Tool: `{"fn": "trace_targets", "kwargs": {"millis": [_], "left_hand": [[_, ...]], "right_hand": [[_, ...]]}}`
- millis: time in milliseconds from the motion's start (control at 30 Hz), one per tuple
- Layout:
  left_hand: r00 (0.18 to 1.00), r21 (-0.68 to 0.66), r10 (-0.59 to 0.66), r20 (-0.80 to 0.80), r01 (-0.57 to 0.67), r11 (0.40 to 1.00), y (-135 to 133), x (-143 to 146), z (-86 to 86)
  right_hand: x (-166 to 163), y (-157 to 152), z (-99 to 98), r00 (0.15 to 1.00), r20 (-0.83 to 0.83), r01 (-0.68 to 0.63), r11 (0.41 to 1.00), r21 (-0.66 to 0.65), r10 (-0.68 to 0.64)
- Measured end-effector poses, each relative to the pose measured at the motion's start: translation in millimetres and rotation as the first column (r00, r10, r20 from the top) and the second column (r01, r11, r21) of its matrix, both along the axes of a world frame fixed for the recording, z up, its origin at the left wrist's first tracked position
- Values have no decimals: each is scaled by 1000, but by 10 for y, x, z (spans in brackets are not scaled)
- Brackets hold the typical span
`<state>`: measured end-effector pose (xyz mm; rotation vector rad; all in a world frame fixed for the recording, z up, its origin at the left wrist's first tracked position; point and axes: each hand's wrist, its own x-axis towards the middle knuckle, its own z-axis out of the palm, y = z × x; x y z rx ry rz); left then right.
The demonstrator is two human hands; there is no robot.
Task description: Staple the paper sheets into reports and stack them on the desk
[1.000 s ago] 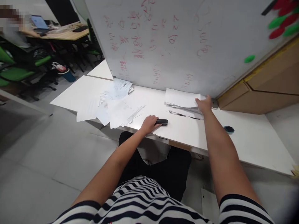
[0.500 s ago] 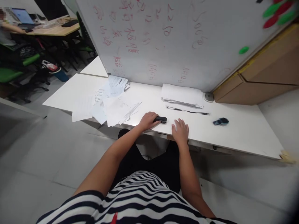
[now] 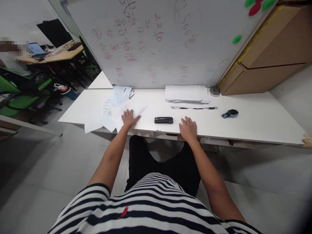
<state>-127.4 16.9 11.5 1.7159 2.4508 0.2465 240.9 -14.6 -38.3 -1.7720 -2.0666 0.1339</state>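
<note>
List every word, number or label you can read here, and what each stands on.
"6月12日": red handwriting, sideways on the whiteboard.
"6月11日", as far as it reads: same whiteboard, fainter.
Other whiteboard writing: too unclear to read surely.
Loose papers: print too small, one bold word included.
Paper stack and black stapler: nothing legible.

Whiteboard [image 3: 168, 58], laptop [image 3: 36, 49] and chairs [image 3: 23, 103] mark an office.
</note>
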Motion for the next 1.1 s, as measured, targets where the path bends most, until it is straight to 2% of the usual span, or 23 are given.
{"fn": "trace_targets", "kwargs": {"millis": [67, 167, 300, 400, 667, 767, 867, 967, 1033, 1100], "left_hand": [[1000, -34, -3, 4, 3, 999, 0, -28, -32], [1000, -3, -10, -14, 10, 1000, -9, 3, -59], [999, 24, -38, -33, 38, 999, 8, 41, -30], [1000, 22, -13, -21, 14, 1000, 32, 21, 7], [997, 77, 36, 63, -41, 996, 63, -172, 82], [981, 80, 62, 186, -78, 994, 107, -253, 122], [910, 91, 90, 406, -138, 986, 146, -331, 190], [767, 162, 95, 635, -252, 954, 136, -335, 313], [673, 239, 19, 740, -290, 927, 70, -245, 451], [605, 333, -116, 788, -260, 906, -62, -65, 638]], "right_hand": [[0, -4, -1, 1000, 9, -16, 1000, 11, 16], [-1, -11, -1, 1000, 2, -19, 1000, 15, 19], [-4, -14, -11, 1000, -27, -3, 1000, 9, 3], [-7, -14, -18, 999, -34, 5, 1000, 12, -4], [-13, -12, -16, 1000, -22, 17, 1000, 5, -16], [-12, -13, -21, 1000, -16, 14, 1000, 8, -13], [-15, -25, -14, 1000, -18, 25, 1000, 9, -25], [-23, -36, -4, 999, -31, 14, 1000, 0, -14], [-23, -31, 8, 999, -51, 3, 1000, -18, -4], [-12, -19, 51, 994, -105, 2, 999, -50, -7]]}}
